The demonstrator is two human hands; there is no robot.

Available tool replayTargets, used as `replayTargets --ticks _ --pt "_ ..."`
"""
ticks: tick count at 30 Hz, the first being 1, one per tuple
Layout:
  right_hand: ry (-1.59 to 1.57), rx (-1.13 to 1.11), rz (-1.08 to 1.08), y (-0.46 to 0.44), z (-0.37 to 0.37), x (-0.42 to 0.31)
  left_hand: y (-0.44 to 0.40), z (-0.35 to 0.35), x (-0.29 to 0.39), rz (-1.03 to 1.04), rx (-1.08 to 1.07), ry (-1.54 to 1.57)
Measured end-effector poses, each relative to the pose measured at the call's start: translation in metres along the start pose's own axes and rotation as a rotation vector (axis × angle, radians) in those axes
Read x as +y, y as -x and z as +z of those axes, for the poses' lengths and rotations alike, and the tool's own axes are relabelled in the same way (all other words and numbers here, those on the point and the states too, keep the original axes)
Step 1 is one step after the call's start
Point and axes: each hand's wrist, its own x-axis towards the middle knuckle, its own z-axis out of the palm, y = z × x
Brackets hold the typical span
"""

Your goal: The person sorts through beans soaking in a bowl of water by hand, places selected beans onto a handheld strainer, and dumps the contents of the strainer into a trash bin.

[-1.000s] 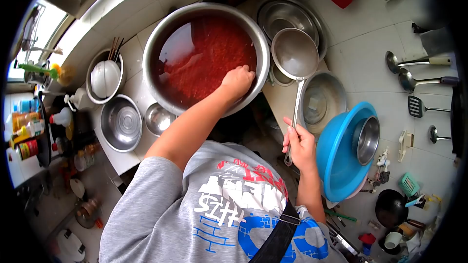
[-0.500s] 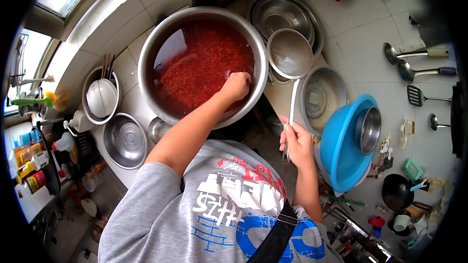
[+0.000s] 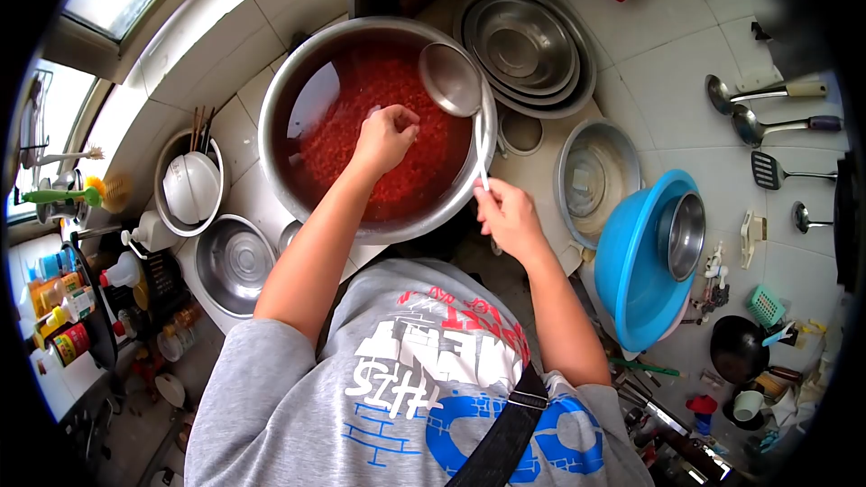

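Note:
A large steel pot (image 3: 273, 182) holds dark red liquid with a mass of small red pieces (image 3: 347, 140), apparently chopped chillies. Over its middle is my left hand (image 3: 386, 139), its fingers curled in; whatever they may hold is hidden. My right hand (image 3: 508, 218) grips the long handle of a metal ladle (image 3: 450, 79) beside the pot's right rim. The ladle's wide round bowl hangs over the right part of the pot, and its handle crosses the rim.
Nested steel basins (image 3: 568, 95) stand behind on the right, near a metal basin (image 3: 577, 140) and a blue plastic tub (image 3: 627, 280). To the left are a steel bowl (image 3: 233, 266) and a pot holding a white bowl (image 3: 191, 187). Utensils, including a slotted turner (image 3: 768, 171), hang on the right wall.
My right hand has swung the ladle left, from beside the basins to over the pot. My left hand has lifted from the pot's right side and moved left to above its middle.

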Motion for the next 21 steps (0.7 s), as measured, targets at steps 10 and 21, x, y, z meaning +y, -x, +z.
replayTargets --ticks 10,21 --pt "-0.999 -0.405 0.344 -0.026 0.025 0.018 0.053 -0.032 -0.019 -0.142 0.028 0.059" --pt "-0.806 -0.335 0.278 -0.037 0.023 0.026 0.068 -0.028 -0.012 -0.054 0.037 0.072"
